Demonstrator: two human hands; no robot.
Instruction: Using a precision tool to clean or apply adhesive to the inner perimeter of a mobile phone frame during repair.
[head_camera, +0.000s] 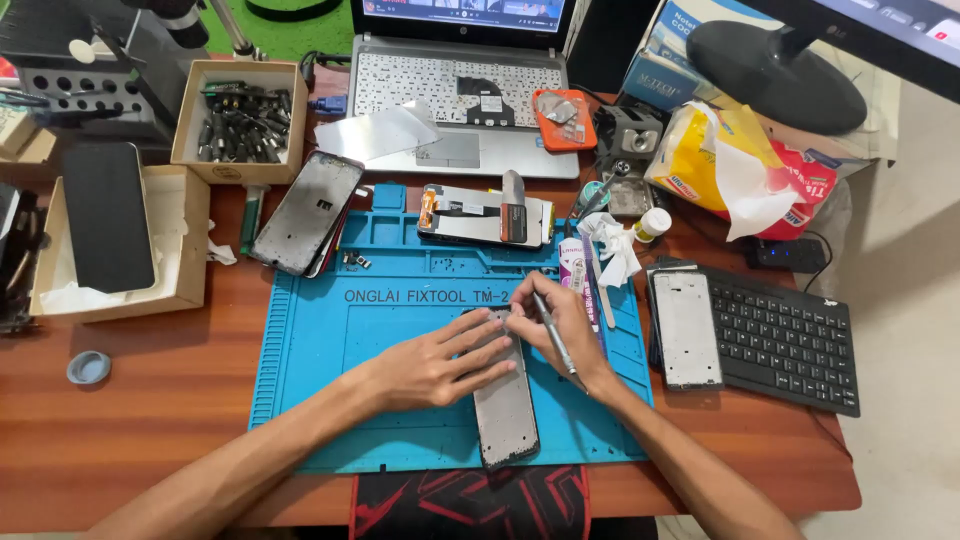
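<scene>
Phone frame (505, 405) lying face down on blue mat (330, 400), near its front edge, long axis running slightly tilted away from the body. Left hand (440, 362) pressing flat across the frame's upper half, fingers spread and extended, gripping nothing. Right hand (560, 325) resting at the frame's top end, fingers closed on a thin metal tool (553, 332), tip pointing toward the top corner of the frame. Mat sitting on wooden bench (150, 420). Lying along the mat's far edge: a second opened phone with cable showing (485, 215). Leaning on the mat's far-left corner: a dark phone screen (305, 212). Sitting just right of the mat: another phone frame (687, 328), overlapping a black keyboard (785, 340). Standing further back: box of screwdriver bits (238, 120) and laptop (462, 100). Crumpled tissue (615, 248) lying near the right hand.
</scene>
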